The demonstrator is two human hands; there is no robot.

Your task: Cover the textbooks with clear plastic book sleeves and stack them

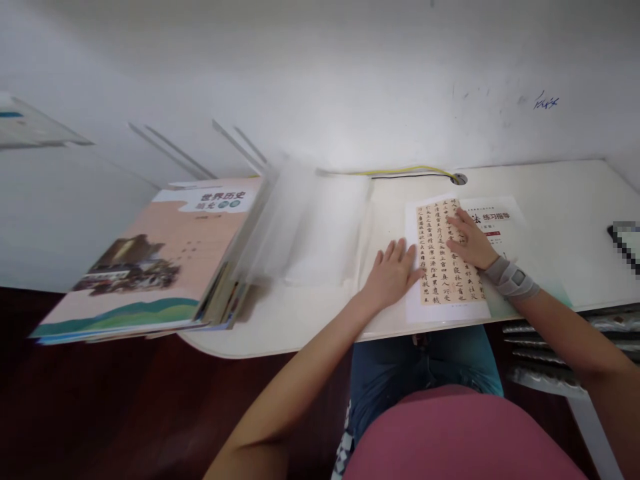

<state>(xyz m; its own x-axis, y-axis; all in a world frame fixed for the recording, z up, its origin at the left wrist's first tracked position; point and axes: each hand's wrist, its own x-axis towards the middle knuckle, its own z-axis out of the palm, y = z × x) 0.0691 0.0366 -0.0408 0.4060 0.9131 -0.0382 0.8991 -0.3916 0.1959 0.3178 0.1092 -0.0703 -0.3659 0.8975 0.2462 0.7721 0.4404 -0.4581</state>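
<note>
A calligraphy workbook (435,267) lies open on the white desk in front of me, its cover folded out flat with columns of brush characters on the left half and a printed title on the right half. My right hand (473,241), with a grey band at the wrist, rests on the workbook with its fingers spread. Flat at the left edge of the workbook is my left hand (393,275), fingers apart, the thumb reaching the page edge. Neither hand grips anything. To the left of my left hand lie clear plastic book covers (320,230).
A stack of books topped by a pink history workbook (165,260) sits at the desk's left end. Yellow and black cables run along the wall into a desk hole (459,179). A dark-edged, partly pixelated object (627,243) lies at the far right of the white desk (565,220).
</note>
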